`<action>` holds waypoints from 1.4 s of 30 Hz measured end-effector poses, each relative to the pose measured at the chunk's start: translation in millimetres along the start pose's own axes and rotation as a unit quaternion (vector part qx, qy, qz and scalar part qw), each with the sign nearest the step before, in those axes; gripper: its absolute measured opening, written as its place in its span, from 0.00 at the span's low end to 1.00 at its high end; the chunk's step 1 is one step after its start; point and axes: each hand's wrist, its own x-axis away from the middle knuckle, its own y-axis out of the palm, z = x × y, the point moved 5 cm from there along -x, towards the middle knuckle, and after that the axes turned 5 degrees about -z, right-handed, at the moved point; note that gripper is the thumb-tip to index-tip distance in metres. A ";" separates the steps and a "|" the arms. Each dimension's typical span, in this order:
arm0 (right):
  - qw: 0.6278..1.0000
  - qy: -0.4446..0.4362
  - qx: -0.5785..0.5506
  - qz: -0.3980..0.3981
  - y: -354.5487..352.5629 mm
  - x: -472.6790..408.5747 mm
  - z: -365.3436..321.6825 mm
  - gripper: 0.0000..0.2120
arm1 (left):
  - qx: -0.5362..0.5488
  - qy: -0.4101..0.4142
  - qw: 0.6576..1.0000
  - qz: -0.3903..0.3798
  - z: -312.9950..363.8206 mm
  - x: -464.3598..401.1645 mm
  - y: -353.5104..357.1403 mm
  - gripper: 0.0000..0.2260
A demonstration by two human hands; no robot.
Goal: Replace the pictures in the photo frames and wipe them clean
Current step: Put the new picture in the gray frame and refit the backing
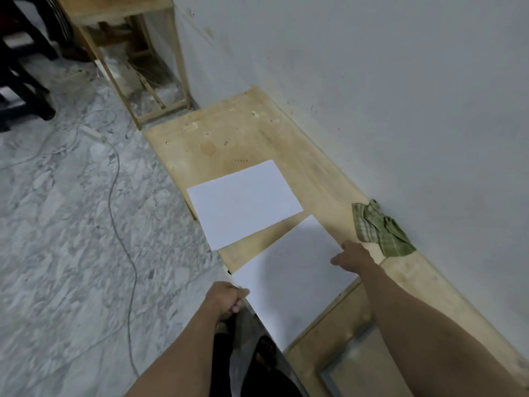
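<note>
2 hands on 1 sheet: your left hand (227,298) has fingers curled, pinching the near white sheet (297,279) at its floor-side corner; your right hand (350,257) pinches the opposite edge, nearest the green checked cloth (382,229). Step, as I read it: laying out or lifting a replacement pic. Sheet lies on the plywood bench (246,133), overhanging its edge. 2nd white sheet (243,203) sits just beyond the 1st, w/ a gap. Frame not clearly seen; next move needs one found. Both forearms reach fwd, right extended further.
</note>
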 end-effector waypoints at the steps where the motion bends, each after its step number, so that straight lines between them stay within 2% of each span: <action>1: 1.000 -0.004 -0.006 -0.009 4.3 1.4 4.0 0.35 | -0.002 0.005 1.000 0.017 -1.6 1.1 5.1 0.12; 4: 0.999 -0.010 0.018 -0.025 12.3 6.5 10.9 0.35 | 0.025 0.023 0.996 0.077 -2.5 8.1 12.3 0.13; 9: 1.000 -0.013 0.012 -0.015 12.9 15.1 22.3 0.33 | 0.091 0.067 0.986 0.127 -1.2 25.3 10.1 0.13; 14: 0.993 -0.027 -0.110 -0.016 8.7 17.8 28.1 0.34 | 0.182 0.071 0.979 0.053 5.4 41.1 7.2 0.09; 16: 0.980 -0.028 -0.194 -0.029 10.0 19.4 31.2 0.29 | 0.207 0.070 0.976 0.012 5.3 46.0 4.6 0.09; 19: 0.949 -0.026 -0.311 -0.057 14.4 28.1 41.8 0.12 | 0.239 0.069 0.968 -0.025 3.5 52.0 0.6 0.11; 22: 0.921 -0.021 -0.383 -0.066 19.0 33.7 59.8 0.09 | 0.236 0.059 0.968 -0.052 4.2 59.2 3.7 0.11; 28: 0.871 -0.002 -0.489 -0.050 16.2 54.7 98.3 0.13 | 0.127 0.055 0.989 -0.043 19.1 65.0 9.1 0.09; 32: 0.860 0.000 -0.510 -0.018 18.4 73.8 143.8 0.12 | 0.001 0.085 0.996 0.014 50.6 61.5 23.2 0.05; 35: 0.848 0.024 -0.530 0.006 30.9 102.3 188.7 0.09 | -0.068 0.123 0.990 0.019 80.6 55.2 58.8 0.13; 37: 0.833 0.041 -0.551 0.008 48.6 127.4 221.6 0.09 | -0.109 0.138 0.984 -0.007 96.0 51.8 91.0 0.17; 42: 0.747 0.135 -0.647 0.068 125.2 204.8 296.7 0.07 | -0.232 0.155 0.955 -0.099 110.2 50.6 179.9 0.07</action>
